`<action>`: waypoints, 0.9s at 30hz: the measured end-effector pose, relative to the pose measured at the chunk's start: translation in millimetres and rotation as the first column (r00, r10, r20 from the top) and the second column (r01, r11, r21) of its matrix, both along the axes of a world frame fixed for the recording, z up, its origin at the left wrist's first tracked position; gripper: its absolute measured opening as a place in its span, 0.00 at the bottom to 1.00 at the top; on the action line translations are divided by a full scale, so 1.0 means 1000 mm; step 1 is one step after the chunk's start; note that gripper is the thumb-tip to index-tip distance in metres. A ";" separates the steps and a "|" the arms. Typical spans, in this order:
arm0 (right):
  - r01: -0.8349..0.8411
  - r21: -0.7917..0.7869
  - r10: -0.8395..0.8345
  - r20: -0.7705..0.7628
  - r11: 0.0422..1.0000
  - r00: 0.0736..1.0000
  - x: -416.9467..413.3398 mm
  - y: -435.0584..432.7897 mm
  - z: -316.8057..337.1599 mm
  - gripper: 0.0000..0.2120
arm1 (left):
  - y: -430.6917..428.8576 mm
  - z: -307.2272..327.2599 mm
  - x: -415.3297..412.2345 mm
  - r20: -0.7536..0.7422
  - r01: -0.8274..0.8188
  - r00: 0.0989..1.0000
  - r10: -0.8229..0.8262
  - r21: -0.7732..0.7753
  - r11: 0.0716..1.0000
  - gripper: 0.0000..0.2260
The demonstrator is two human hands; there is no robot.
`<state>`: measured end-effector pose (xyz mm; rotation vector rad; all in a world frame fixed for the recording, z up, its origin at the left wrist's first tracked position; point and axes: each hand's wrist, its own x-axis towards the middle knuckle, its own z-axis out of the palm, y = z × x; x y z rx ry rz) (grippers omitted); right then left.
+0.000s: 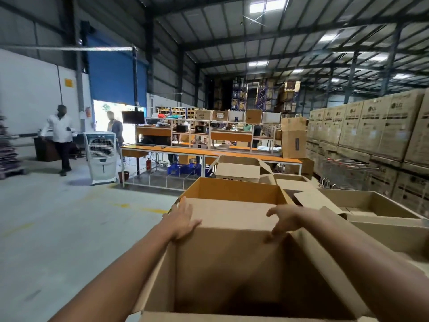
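Observation:
A large open cardboard box [232, 263] fills the lower middle of the head view, its inside dark and seemingly bare. Its far flap [232, 212] is folded inward. My left hand [183, 220] lies flat with straight fingers on the flap's left edge. My right hand [284, 219] reaches to the flap's right edge with fingers bent down, the fingertips touching the cardboard. Both forearms stretch over the box.
More open cartons [376, 205] stand to the right, and another open box [239, 169] lies ahead. Stacked printed cartons [376, 126] wall the right side. Orange workbenches [209, 152] cross the middle. An air cooler [101, 156] and two people [60, 138] stand at left on the concrete floor.

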<state>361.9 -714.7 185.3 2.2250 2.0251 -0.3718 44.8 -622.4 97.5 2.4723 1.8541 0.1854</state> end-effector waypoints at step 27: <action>0.353 0.338 -0.275 -0.258 0.872 0.926 0.004 -0.145 -0.074 0.19 | -0.099 -0.002 -0.021 0.297 -0.084 0.953 0.067 0.044 0.995 0.17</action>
